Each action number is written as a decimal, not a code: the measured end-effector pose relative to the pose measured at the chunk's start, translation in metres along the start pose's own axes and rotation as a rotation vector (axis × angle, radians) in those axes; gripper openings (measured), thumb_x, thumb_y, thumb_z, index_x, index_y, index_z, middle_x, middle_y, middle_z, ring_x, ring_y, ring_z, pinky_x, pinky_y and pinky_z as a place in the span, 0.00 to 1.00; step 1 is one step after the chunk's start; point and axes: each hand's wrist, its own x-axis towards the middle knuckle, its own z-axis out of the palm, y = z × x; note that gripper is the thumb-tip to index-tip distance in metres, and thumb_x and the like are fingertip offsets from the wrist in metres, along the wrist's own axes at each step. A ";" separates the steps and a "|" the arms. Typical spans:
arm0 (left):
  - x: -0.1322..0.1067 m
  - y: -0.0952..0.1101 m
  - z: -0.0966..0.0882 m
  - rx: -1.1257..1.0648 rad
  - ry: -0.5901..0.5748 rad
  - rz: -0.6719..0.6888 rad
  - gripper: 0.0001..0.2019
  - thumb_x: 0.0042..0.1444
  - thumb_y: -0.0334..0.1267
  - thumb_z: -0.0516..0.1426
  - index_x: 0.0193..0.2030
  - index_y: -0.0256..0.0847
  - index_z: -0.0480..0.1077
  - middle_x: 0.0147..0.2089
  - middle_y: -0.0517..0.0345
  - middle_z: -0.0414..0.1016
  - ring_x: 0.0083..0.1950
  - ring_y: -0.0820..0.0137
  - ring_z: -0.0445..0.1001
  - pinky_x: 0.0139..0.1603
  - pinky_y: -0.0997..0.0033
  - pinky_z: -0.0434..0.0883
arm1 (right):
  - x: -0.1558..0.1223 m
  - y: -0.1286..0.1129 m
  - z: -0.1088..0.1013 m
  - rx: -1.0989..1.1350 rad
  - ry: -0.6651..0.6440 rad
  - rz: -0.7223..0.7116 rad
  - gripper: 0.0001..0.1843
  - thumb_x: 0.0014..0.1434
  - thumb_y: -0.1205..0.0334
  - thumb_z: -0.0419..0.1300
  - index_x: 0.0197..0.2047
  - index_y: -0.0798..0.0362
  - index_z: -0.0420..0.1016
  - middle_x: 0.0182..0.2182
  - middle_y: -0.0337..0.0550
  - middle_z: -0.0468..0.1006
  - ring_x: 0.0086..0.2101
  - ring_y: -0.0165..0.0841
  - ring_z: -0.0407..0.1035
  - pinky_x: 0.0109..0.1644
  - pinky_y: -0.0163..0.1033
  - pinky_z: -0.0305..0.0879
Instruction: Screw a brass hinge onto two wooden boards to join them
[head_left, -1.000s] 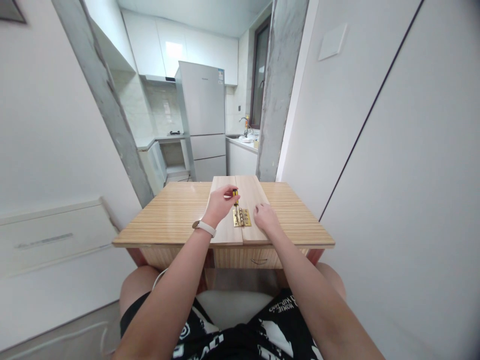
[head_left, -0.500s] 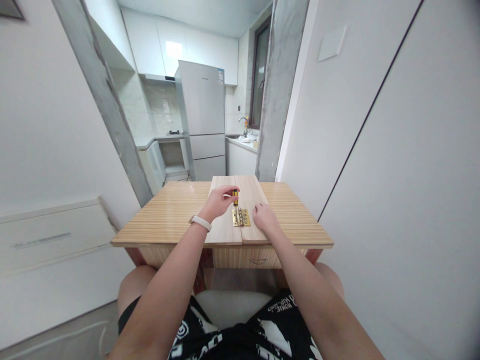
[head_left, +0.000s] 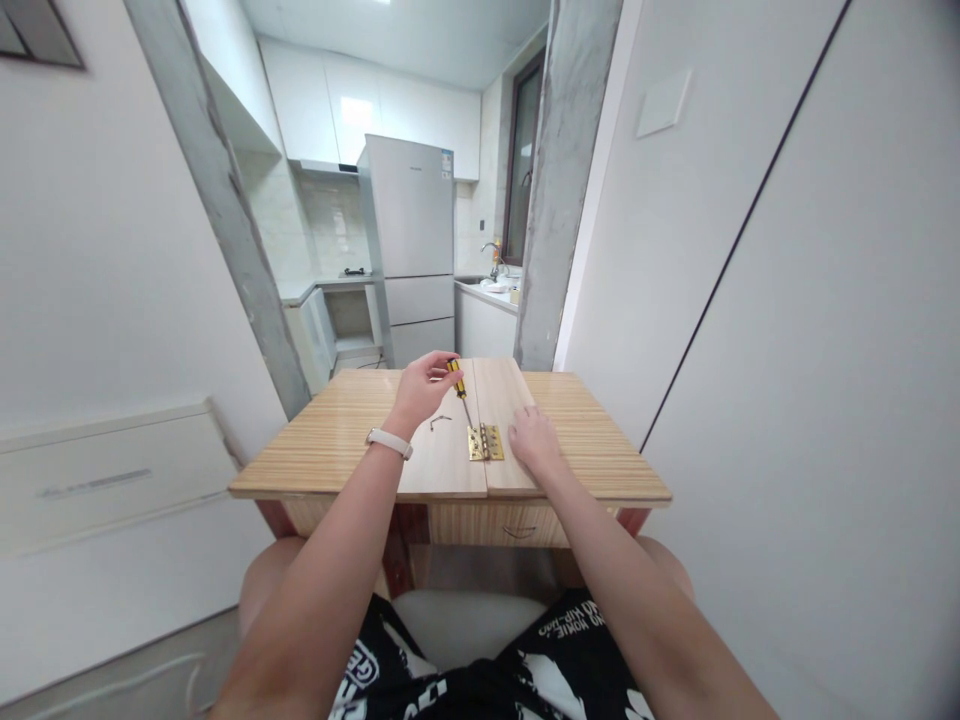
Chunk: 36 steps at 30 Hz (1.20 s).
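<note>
Two light wooden boards (head_left: 450,455) lie side by side on a small wooden table (head_left: 337,440), joined by a brass hinge (head_left: 484,442). My left hand (head_left: 420,388) is closed on a yellow-and-black screwdriver (head_left: 458,385), held tilted with its tip pointing down toward the hinge's left leaf. My right hand (head_left: 532,440) lies flat on the right board just right of the hinge, fingers spread. A small loose screw or two (head_left: 439,421) lies on the left board near my left hand.
The table has a drawer (head_left: 517,524) facing my knees. A white wall panel (head_left: 787,330) stands close on the right and a white cabinet (head_left: 97,490) on the left. Beyond the table are grey pillars, a fridge (head_left: 409,260) and a kitchen counter.
My left hand has lifted and pulled back to the left, tilting the screwdriver off upright. Small screws on the left board now show. The view has shifted slightly.
</note>
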 end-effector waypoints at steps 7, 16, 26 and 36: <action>-0.013 -0.003 0.005 -0.111 -0.083 -0.095 0.20 0.53 0.42 0.69 0.50 0.36 0.78 0.41 0.49 0.82 0.40 0.66 0.81 0.43 0.67 0.79 | 0.019 -0.057 -0.057 0.939 0.002 -0.192 0.26 0.72 0.44 0.50 0.65 0.50 0.66 0.57 0.51 0.76 0.52 0.39 0.73 0.57 0.46 0.68; -0.018 -0.038 0.004 -0.066 -0.226 -0.247 0.17 0.68 0.44 0.54 0.59 0.41 0.73 0.48 0.48 0.78 0.40 0.69 0.80 0.39 0.69 0.78 | -0.002 -0.069 -0.083 1.100 0.118 -0.148 0.20 0.67 0.48 0.58 0.57 0.47 0.71 0.40 0.43 0.78 0.39 0.36 0.71 0.44 0.41 0.69; -0.038 -0.134 -0.022 0.764 -0.404 -0.156 0.10 0.58 0.27 0.58 0.41 0.40 0.81 0.46 0.48 0.78 0.47 0.63 0.77 0.51 0.67 0.70 | -0.036 -0.032 -0.116 1.234 0.180 -0.041 0.15 0.67 0.45 0.58 0.47 0.47 0.68 0.36 0.39 0.73 0.30 0.31 0.64 0.34 0.38 0.63; -0.047 -0.130 -0.019 0.837 -0.355 -0.208 0.08 0.61 0.30 0.57 0.42 0.40 0.78 0.41 0.46 0.82 0.44 0.61 0.78 0.44 0.67 0.69 | -0.052 -0.023 -0.108 1.263 0.182 0.003 0.17 0.67 0.43 0.59 0.49 0.47 0.68 0.37 0.40 0.74 0.30 0.32 0.66 0.34 0.39 0.64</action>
